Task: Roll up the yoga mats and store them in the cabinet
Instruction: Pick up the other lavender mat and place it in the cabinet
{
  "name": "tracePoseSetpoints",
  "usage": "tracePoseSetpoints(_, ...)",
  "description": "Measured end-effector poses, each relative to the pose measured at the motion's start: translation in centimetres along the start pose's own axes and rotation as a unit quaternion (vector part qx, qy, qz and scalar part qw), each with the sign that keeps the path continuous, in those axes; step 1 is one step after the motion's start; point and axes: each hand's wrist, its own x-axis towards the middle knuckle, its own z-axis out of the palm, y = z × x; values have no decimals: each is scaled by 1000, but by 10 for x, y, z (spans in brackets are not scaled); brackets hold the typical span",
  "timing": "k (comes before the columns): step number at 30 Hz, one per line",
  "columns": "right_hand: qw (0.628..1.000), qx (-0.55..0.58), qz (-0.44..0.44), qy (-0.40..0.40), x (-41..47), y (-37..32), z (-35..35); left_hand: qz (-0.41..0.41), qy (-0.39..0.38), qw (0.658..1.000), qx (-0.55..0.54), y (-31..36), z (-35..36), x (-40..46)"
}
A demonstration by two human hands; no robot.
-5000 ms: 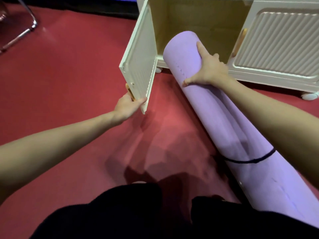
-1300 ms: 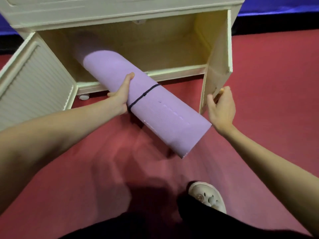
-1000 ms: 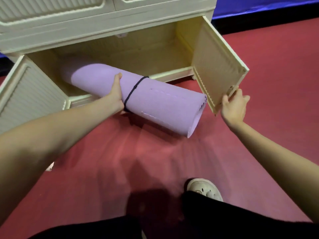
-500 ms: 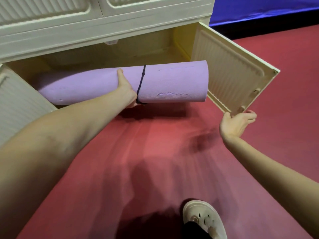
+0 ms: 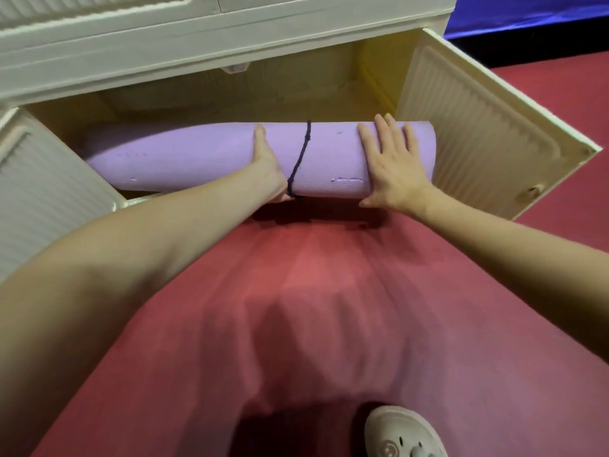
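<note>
A rolled purple yoga mat [image 5: 197, 159], tied with a dark string [image 5: 301, 156], lies crosswise at the mouth of the cream cabinet's [image 5: 230, 37] lower compartment. Its left part is inside; its right end sits at the front opening. My left hand [image 5: 268, 166] grips the roll just left of the string, thumb on top, fingers hidden beneath. My right hand [image 5: 393, 163] presses flat on the roll's right end with straight, spread fingers.
Both cabinet doors stand open: the left door [image 5: 43, 192] and the right door [image 5: 487, 133] flank the mat. Red carpet [image 5: 313, 308] covers the floor in front. A pale clog shoe [image 5: 402, 433] shows at the bottom. A blue wall strip [image 5: 527, 11] runs behind.
The mat swung from angled to level across the opening and went farther in. My right hand left the right door and now lies flat on the mat's right end.
</note>
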Motion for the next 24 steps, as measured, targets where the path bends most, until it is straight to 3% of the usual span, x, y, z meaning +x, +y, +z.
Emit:
tracePoseSetpoints(2, 998, -50, -26, -34, 12, -3, 1, -1, 18, 1000, -1, -1, -4, -1)
tracePoseSetpoints(6, 991, -108, -73, -31, 22, -3, 7, -3, -40, 999, -14, -4, -37, 11)
tracePoseSetpoints(9, 990, -110, -83, -30, 26, -2, 0, 42, -43, 981, 185, 3, -63, 18)
tracePoseSetpoints(10, 989, -115, -89, -28, 29, 0, -3, 93, -15, 950, 298, 8, -73, 18)
tracePoseSetpoints(11, 988, -115, -94, -33, 32, 0, -8, 171, 28, 892, 417, 12, -84, 20)
tracePoseSetpoints(13, 986, -128, -98, -42, 37, -1, -16, 357, 148, 704, 596, 22, -109, 26)
tracePoseSetpoints(14, 984, -137, -100, -47, 39, -1, -20, 433, 188, 616, 631, 29, -119, 29)
tracePoseSetpoints(16, 982, -145, -107, -48, 44, -2, -25, 522, 185, 509, 659, 41, -135, 35)
tracePoseSetpoints(19, 981, -152, -110, -44, 49, -2, -28, 534, 135, 404, 730, 64, -144, 49)
tracePoseSetpoints(20, 981, -152, -109, -43, 50, -2, -27, 522, 134, 384, 750, 72, -144, 52)
tracePoseSetpoints(24, 983, -141, -109, -41, 52, 2, -22, 458, 107, 365, 803, 89, -126, 57)
